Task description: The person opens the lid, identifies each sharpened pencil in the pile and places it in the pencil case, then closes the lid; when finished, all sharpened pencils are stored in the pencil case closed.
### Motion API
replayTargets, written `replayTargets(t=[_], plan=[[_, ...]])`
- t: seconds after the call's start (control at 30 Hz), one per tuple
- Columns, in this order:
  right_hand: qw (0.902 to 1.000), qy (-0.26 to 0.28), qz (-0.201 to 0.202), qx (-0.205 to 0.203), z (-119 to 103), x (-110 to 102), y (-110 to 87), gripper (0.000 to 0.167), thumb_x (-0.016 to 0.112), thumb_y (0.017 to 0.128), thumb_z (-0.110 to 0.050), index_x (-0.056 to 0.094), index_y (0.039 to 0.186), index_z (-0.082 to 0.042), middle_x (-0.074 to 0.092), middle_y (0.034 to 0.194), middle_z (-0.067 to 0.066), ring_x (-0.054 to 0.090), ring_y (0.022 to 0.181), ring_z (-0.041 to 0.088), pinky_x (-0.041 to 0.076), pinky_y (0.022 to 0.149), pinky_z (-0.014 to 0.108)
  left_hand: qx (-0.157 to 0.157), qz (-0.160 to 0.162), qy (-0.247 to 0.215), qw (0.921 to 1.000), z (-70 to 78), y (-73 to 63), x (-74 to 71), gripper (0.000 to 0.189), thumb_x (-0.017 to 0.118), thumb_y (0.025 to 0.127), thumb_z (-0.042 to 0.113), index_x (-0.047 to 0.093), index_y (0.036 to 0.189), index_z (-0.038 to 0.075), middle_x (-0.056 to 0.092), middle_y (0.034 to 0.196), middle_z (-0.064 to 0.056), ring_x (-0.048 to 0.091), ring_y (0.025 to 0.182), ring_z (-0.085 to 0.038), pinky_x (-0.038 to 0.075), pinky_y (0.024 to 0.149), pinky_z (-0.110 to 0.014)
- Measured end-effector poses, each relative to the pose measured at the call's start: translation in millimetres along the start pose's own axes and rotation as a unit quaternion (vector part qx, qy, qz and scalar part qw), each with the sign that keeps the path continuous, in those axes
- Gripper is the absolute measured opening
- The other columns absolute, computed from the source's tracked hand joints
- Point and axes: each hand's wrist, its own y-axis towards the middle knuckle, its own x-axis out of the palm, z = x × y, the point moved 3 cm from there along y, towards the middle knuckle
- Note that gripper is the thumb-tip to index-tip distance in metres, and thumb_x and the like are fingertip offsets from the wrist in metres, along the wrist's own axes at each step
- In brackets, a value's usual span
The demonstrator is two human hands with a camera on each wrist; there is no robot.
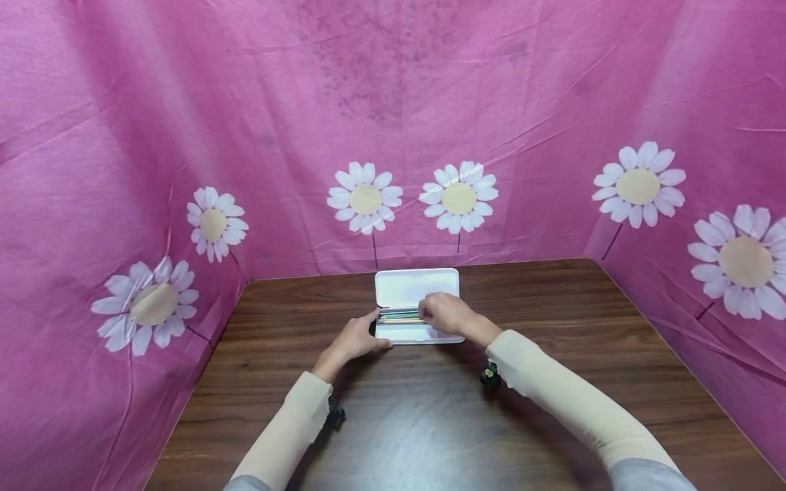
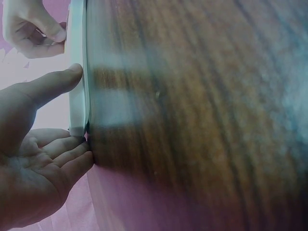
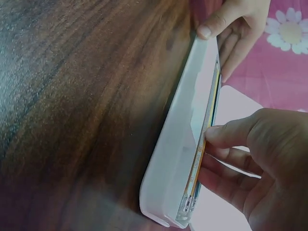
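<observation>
A white pencil case (image 1: 405,289) lies on the table with its lid raised at the back. Several pencils (image 1: 399,318) lie lengthwise in its rear part, along the hinge side. My left hand (image 1: 355,337) grips the case's left end, its thumb (image 2: 67,79) on the front wall and its fingers round the end. Over the right half of the case, my right hand (image 1: 449,315) reaches in among the pencils. In the right wrist view its thumb and fingers pinch an orange pencil (image 3: 198,161) with printing along it; the fingertips behind are partly hidden.
The brown wood-grain table (image 1: 417,423) reaches back to a pink cloth (image 1: 405,123) with white daisies, which hangs behind and on both sides. A dark wrist camera (image 1: 336,413) sits on the left wrist, and another (image 1: 490,376) on the right.
</observation>
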Motion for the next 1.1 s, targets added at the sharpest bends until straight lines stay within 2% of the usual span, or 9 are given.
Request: replayTargets(t=[0.17, 0.43, 0.67, 0.9, 1.1], plan=[[0.9998, 0.013, 0.005, 0.011, 7.2, -10.4, 4.0, 0.011, 0.073, 0.090, -0.003, 0.076, 0.086, -0.014, 0.071, 0.085, -0.001, 0.065, 0.080, 0.015, 0.058, 0.074, 0.038, 0.003, 0.001, 0.003, 1.0000, 0.3, 0.2, -0.4, 0.094, 0.087, 0.089, 0.035, 0.041, 0.163, 0.003, 0.055, 0.156, -0.025, 0.058, 0.139, -0.035, 0.047, 0.117, -0.050], [0.9977, 0.034, 0.039, 0.043, 27.9, -51.7, 19.7, 0.010, 0.072, 0.096, -0.009, 0.081, 0.100, -0.008, 0.080, 0.098, 0.007, 0.073, 0.088, 0.023, 0.061, 0.083, 0.047, -0.001, 0.000, 0.000, 1.0000, 1.7, -0.8, -1.4, 0.093, 0.086, 0.090, 0.035, 0.039, 0.164, 0.004, 0.055, 0.157, -0.025, 0.059, 0.134, -0.032, 0.048, 0.116, -0.050], [0.9960, 0.056, 0.027, 0.064, 41.4, -75.1, 34.9, 0.017, 0.066, 0.102, -0.010, 0.081, 0.109, -0.004, 0.080, 0.105, 0.011, 0.072, 0.094, 0.024, 0.059, 0.088, 0.047, 0.001, 0.001, 0.004, 1.0000, 2.1, -0.3, -0.8, 0.094, 0.087, 0.089, 0.034, 0.040, 0.164, 0.003, 0.055, 0.156, -0.025, 0.060, 0.134, -0.032, 0.049, 0.115, -0.050], [0.9971, 0.041, 0.003, 0.065, 44.6, -72.3, 49.1, 0.022, 0.066, 0.102, -0.010, 0.076, 0.119, 0.000, 0.078, 0.115, 0.016, 0.073, 0.107, 0.033, 0.058, 0.097, 0.052, 0.000, 0.003, 0.004, 1.0000, 1.2, 0.0, 0.5, 0.094, 0.086, 0.089, 0.037, 0.040, 0.164, 0.004, 0.053, 0.158, -0.025, 0.053, 0.145, -0.038, 0.045, 0.120, -0.051], [0.9928, 0.030, -0.073, 0.090, 41.4, -53.7, 55.5, 0.040, 0.060, 0.108, -0.017, 0.063, 0.143, 0.003, 0.069, 0.140, 0.022, 0.065, 0.131, 0.040, 0.050, 0.113, 0.056, 0.003, 0.005, 0.005, 1.0000, 1.2, -0.6, -0.8, 0.093, 0.087, 0.088, 0.035, 0.042, 0.163, 0.003, 0.055, 0.156, -0.026, 0.055, 0.143, -0.039, 0.046, 0.119, -0.052]])
